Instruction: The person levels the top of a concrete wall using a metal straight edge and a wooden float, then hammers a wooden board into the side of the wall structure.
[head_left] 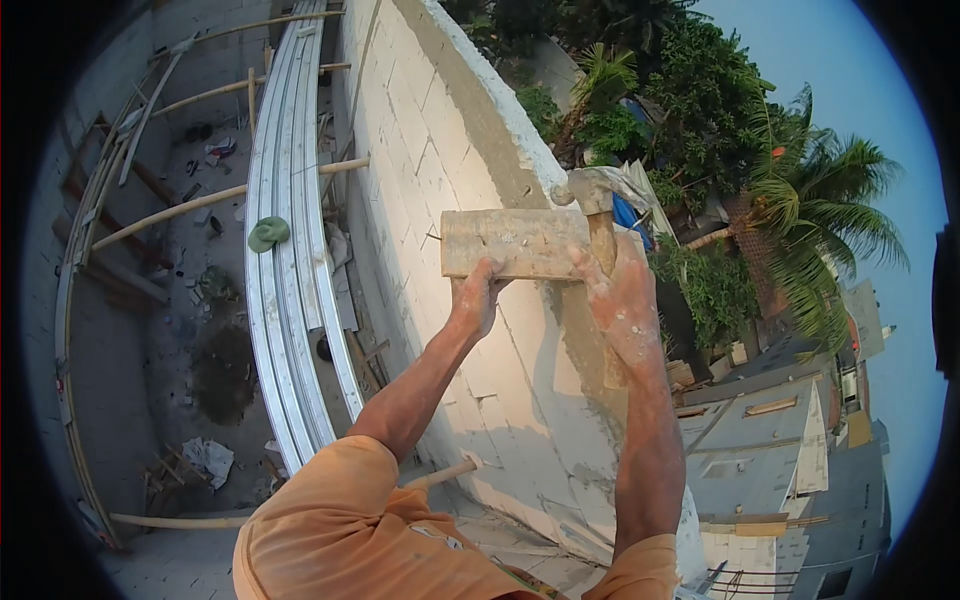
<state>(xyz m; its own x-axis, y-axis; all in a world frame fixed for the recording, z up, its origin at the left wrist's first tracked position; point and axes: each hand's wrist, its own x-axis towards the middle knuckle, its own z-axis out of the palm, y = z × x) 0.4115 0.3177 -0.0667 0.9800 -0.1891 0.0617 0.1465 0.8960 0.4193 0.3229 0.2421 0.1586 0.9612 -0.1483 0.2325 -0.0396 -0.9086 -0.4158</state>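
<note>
Board in hand: The short wooden board (513,243) is in front of you, at the upper part of the wall as you look down; whether it touches the wall, I cannot tell.
Left hand: Your left hand (478,302) is closed on the lower edge of the board, with the thumb lying on its face.
Right hand: Your right hand (627,308) is wrapped around the handle of the hammer (602,238), and its fingers also reach the right end of the board.
Nail: One nail (434,236) stands out at the left end of the board, so it seems to me not fully driven.
Done and left: The block wall (415,135) stands high, and a grey mortar band (470,110) covers its upper edge. The board is held by hand and looks not fixed; how much work remains, I cannot judge.
Inner side: Long metal channels (283,310) lie over bamboo poles (170,216), with a green hat (268,234) on them. Far below, the floor (175,335) is scattered with debris.
Outer side: You have trees (690,90), a palm (840,210), grey roofs (740,430) and a clear sky (850,50).
</note>
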